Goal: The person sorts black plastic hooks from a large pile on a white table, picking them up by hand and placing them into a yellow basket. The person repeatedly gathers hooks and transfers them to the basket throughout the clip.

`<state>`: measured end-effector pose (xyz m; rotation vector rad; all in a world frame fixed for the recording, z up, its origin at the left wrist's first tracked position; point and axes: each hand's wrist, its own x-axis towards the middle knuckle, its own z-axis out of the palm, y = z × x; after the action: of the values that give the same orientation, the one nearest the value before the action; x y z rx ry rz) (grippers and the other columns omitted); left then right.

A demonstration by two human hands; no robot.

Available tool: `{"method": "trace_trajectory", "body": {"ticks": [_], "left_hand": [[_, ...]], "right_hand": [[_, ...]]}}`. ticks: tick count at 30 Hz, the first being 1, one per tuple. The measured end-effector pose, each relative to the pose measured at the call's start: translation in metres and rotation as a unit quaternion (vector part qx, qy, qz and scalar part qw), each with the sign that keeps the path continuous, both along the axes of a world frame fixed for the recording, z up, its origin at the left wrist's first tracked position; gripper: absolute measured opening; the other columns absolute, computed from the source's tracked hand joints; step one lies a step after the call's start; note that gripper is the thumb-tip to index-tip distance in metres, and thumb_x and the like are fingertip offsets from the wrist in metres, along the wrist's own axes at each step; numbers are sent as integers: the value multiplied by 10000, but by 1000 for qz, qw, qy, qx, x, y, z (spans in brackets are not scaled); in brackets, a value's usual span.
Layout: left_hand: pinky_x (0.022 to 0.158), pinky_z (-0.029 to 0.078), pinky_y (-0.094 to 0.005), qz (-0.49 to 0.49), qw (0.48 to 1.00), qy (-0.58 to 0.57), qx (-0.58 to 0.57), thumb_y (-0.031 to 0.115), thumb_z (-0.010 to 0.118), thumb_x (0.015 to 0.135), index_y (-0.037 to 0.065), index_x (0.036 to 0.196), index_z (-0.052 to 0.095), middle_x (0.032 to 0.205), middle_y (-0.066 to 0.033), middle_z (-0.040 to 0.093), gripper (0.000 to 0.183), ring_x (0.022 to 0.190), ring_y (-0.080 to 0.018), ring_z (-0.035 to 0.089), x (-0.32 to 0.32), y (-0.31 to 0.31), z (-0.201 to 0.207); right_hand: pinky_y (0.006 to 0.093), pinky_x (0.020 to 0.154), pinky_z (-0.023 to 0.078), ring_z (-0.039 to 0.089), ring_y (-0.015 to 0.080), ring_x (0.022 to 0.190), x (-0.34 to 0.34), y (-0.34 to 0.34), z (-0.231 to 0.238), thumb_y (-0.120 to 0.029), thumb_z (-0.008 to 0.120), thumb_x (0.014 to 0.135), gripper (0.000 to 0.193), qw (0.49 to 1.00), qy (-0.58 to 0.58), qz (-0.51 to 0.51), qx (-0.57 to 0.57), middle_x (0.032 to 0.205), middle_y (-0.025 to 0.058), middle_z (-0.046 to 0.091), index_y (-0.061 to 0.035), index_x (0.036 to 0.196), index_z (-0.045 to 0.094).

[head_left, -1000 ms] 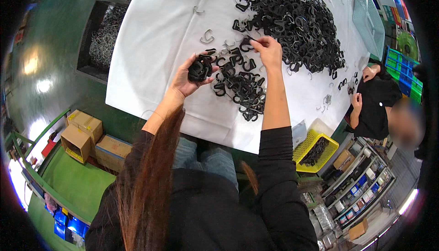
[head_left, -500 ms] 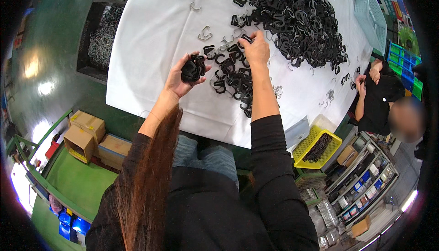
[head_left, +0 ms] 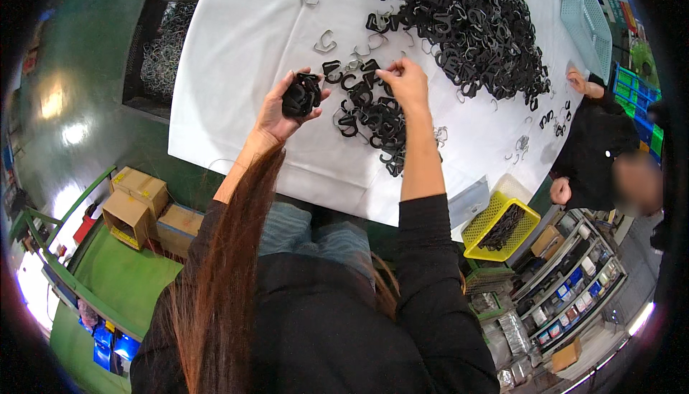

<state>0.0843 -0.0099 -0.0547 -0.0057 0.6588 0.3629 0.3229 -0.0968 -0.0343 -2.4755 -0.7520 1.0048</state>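
Note:
My left hand point(head_left: 278, 113) is cupped around a bunch of black D-shaped clips point(head_left: 301, 95), held just above the white-covered table point(head_left: 237, 57). Right of it, my right hand point(head_left: 409, 89) has thumb and forefinger brought together at a black clip point(head_left: 370, 66); the fingertips partly hide the contact. Below these fingers lies a small heap of black clips point(head_left: 377, 118), mixed with thin metal wire pieces. Loose bent wire pieces point(head_left: 326, 41) rest on the cloth beyond my left hand.
A large pile of black clips point(head_left: 474, 28) covers the far right of the table. Nearer stands a yellow basket point(head_left: 527, 232) holding dark parts; a pale blue basket point(head_left: 585, 24) is at the far right edge. A co-worker point(head_left: 596, 135) sits at right. A dark crate of wire point(head_left: 136, 92) stands left.
My right hand has come down and slightly right, the clip at its fingertips now beside the heap. My left hand still holds its bunch. The co-worker's hands have moved apart, one reaching farther up the table.

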Motion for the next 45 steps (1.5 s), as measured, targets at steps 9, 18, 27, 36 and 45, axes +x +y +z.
{"method": "trace_trajectory", "body": {"ticks": [9, 18, 27, 36, 45], "left_hand": [[678, 528, -423, 10, 1000, -16, 2, 355, 466, 931, 122, 1197, 483, 1157, -112, 546, 354, 1047, -338, 552, -5, -1, 3], [644, 547, -423, 10, 1000, -25, -4, 361, 451, 937, 142, 1174, 494, 1167, -105, 541, 326, 1024, -325, 566, -6, -1, 7], [785, 522, -539, -47, 998, -43, 2, 388, 467, 924, 121, 1235, 463, 1211, -131, 515, 410, 1096, -381, 522, -2, -6, -3], [846, 473, -592, -102, 993, -45, -25, 454, 477, 901, 95, 1220, 489, 1193, -124, 537, 480, 1100, -319, 532, 0, -20, -9], [693, 548, -447, -77, 997, -10, 0, 444, 492, 899, 108, 1155, 527, 1132, -87, 566, 423, 1008, -264, 583, -5, -27, -22]], "right_hand": [[403, 729, 479, 633, 340, 777, -31, 2, -11, -166, 780, 641, 363, 989, -133, 64, 11, 864, 161, 660, 2, 880, 564], [237, 560, 449, 598, 127, 659, 32, -48, 0, -211, 791, 657, 424, 984, 96, -127, 84, 776, 66, 648, 12, 959, 595], [368, 761, 485, 626, 287, 859, 13, -46, -28, -307, 797, 617, 498, 995, -6, -9, -100, 939, 167, 654, -2, 973, 628], [290, 633, 471, 602, 159, 684, -56, -26, 32, -236, 768, 634, 398, 965, 228, 31, 124, 768, 105, 653, 20, 915, 650], [409, 735, 489, 598, 327, 856, -101, -12, 40, -278, 738, 695, 375, 995, -61, 13, 83, 1001, 122, 518, -106, 973, 556]]}}
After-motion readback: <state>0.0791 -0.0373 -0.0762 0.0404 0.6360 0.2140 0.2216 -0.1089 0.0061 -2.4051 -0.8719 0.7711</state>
